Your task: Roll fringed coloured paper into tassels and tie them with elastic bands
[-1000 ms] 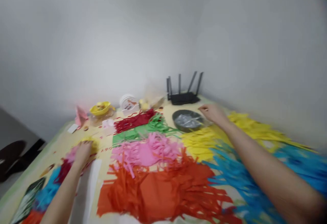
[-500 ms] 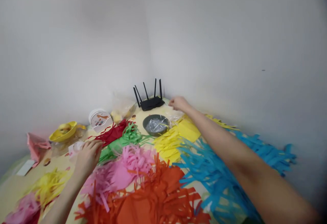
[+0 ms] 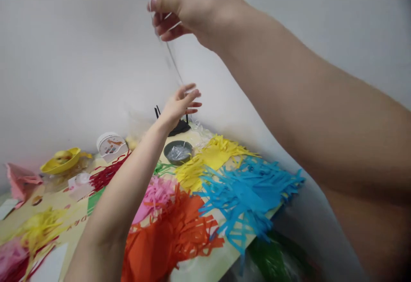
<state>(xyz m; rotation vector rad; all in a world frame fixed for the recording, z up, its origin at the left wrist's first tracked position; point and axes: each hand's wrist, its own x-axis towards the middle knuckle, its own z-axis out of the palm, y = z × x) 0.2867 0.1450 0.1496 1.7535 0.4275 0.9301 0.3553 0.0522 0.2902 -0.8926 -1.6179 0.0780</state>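
My right hand (image 3: 189,10), raised high, pinches a thin white string (image 3: 173,60) between thumb and fingers. From there the string hangs down toward my left hand (image 3: 180,105), which is stretched out over the table with its fingers apart. Whether the string touches the left fingers I cannot tell. Behind that hand, partly hidden, stands a black router (image 3: 180,127). Below it sits a dark bowl (image 3: 178,152) holding clear, shiny bits. More white string (image 3: 197,127) lies loosely beside the router.
Fringed paper lies across the table: yellow (image 3: 215,157), blue (image 3: 250,183), orange (image 3: 173,230) and pink (image 3: 157,198). At the left are a white tub (image 3: 111,147), a yellow dish (image 3: 61,166) and pink folded paper (image 3: 22,183). Walls rise behind.
My right hand has risen from beside the router, drawing the white string up. My left hand has moved up and right from the fringed paper, and its fingers have spread. The view has shifted right.
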